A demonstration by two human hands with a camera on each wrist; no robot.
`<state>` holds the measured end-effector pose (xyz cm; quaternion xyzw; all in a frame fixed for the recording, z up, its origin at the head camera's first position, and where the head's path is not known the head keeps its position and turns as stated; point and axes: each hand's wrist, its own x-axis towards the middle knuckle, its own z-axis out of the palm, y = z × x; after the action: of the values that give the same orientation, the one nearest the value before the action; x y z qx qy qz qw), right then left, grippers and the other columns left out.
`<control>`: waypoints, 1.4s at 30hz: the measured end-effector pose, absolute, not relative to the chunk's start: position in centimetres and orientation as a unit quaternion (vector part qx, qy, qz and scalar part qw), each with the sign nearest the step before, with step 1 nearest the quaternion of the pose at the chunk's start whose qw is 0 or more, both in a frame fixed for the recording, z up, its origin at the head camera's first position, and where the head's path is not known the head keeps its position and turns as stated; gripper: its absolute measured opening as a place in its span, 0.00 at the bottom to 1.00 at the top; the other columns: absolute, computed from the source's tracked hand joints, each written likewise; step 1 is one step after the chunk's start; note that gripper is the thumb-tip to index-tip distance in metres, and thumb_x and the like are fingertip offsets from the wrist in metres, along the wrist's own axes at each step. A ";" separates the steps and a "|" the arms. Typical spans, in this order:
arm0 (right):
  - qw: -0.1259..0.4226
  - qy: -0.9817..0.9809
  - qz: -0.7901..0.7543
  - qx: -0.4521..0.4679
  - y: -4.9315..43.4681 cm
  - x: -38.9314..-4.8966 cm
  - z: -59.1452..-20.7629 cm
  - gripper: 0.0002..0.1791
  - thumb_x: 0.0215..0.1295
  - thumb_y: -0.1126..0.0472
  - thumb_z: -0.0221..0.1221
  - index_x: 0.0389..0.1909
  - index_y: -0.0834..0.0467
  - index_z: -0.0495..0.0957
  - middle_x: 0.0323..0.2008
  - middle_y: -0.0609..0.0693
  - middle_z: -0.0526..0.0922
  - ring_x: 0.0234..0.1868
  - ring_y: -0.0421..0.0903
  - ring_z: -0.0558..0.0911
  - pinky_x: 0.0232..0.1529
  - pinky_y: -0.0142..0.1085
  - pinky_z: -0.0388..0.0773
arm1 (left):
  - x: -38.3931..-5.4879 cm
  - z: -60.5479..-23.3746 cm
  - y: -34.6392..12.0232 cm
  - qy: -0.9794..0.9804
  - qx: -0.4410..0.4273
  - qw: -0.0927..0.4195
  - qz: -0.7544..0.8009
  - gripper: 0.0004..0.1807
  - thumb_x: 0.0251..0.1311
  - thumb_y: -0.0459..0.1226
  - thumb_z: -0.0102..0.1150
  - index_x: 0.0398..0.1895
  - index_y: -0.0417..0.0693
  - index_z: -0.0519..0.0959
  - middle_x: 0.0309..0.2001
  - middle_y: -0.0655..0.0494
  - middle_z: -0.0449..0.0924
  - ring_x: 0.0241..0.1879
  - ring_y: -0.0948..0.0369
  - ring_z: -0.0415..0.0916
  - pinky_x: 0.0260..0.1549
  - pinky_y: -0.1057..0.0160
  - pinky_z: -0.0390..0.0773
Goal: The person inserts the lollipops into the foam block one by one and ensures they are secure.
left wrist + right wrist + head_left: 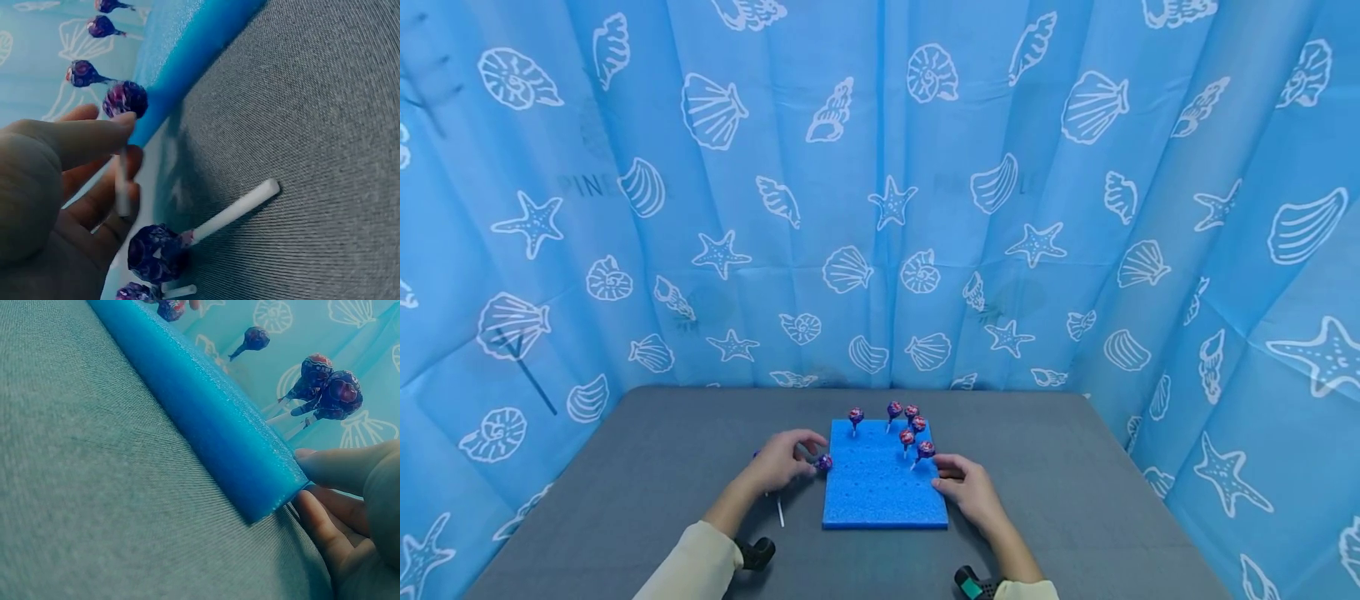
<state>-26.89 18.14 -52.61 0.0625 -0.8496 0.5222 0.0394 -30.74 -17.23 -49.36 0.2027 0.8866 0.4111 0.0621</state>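
Note:
Between thumb and fingers, my left hand (784, 460) pinches a wrapped lollipop (125, 100) by its white stick, the purple head uppermost. It is close beside the left edge of a blue foam board (872, 492). Several lollipops stand in the board: one lollipop (856, 415) at the back left, the others, such as the front one (926, 450), toward the right. My right hand (972, 490) grips the board's right edge, thumb at the top edge and fingers against the side. Under the left hand, a loose lollipop (157, 253) lies on the grey table, its stick pointing outward.
Another loose lollipop (136, 291) lies near the first, partly cut off in the left wrist view. The grey table (1045, 433) extends around the board. Behind it hangs a blue curtain (880, 317) with white shell and starfish prints. Black wrist devices (756, 553) sit at both cuffs.

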 end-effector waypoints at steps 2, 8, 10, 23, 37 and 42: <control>0.041 -0.851 0.520 0.062 18.1 -26.8 -52.6 0.17 0.63 0.66 0.63 0.53 0.60 0.79 0.48 0.53 0.82 0.48 0.51 0.80 0.50 0.46 0.77 | -30.6 -49.2 -17.0 0.887 0.219 0.076 0.400 0.24 0.56 0.28 0.64 0.57 0.50 0.77 0.46 0.55 0.77 0.39 0.58 0.75 0.33 0.56 0.77; 0.042 -0.856 0.511 0.060 18.1 -26.7 -52.6 0.17 0.63 0.66 0.63 0.53 0.60 0.79 0.49 0.54 0.82 0.48 0.51 0.80 0.50 0.47 0.77 | -30.4 -49.4 -16.5 0.892 0.244 0.095 0.368 0.26 0.55 0.27 0.65 0.58 0.52 0.77 0.50 0.55 0.76 0.46 0.55 0.75 0.43 0.51 0.76; 0.042 -0.857 0.509 0.060 18.1 -26.8 -52.6 0.17 0.64 0.65 0.63 0.54 0.60 0.79 0.49 0.54 0.82 0.48 0.51 0.80 0.49 0.47 0.77 | -30.4 -49.5 -16.4 0.892 0.245 0.095 0.367 0.24 0.55 0.27 0.65 0.55 0.54 0.79 0.50 0.56 0.76 0.47 0.54 0.74 0.45 0.50 0.75; 0.045 -0.857 0.510 0.062 18.2 -26.9 -52.6 0.17 0.63 0.65 0.64 0.53 0.59 0.79 0.48 0.53 0.82 0.48 0.51 0.80 0.49 0.46 0.78 | -31.1 -49.0 -16.0 0.882 0.209 0.048 0.420 0.12 0.63 0.34 0.63 0.49 0.52 0.81 0.44 0.58 0.77 0.41 0.57 0.74 0.40 0.55 0.77; 0.040 -0.852 0.519 0.062 18.2 -26.9 -52.8 0.17 0.63 0.66 0.64 0.53 0.60 0.79 0.48 0.53 0.82 0.48 0.51 0.80 0.49 0.46 0.77 | -30.9 -47.8 -13.6 0.851 0.154 -0.045 0.500 0.13 0.60 0.31 0.64 0.47 0.52 0.80 0.43 0.56 0.79 0.40 0.57 0.76 0.40 0.57 0.78; 0.040 -0.852 0.518 0.062 18.2 -26.9 -52.7 0.17 0.63 0.66 0.63 0.53 0.59 0.79 0.48 0.53 0.82 0.48 0.51 0.80 0.49 0.46 0.77 | -30.9 -48.1 -12.7 0.836 0.144 -0.085 0.522 0.12 0.60 0.29 0.64 0.47 0.46 0.80 0.42 0.55 0.78 0.39 0.56 0.76 0.38 0.58 0.79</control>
<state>-26.93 18.21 -52.69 0.0616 -0.8525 0.5176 0.0397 -30.85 -12.65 -48.06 0.1444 0.8360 0.5225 -0.0847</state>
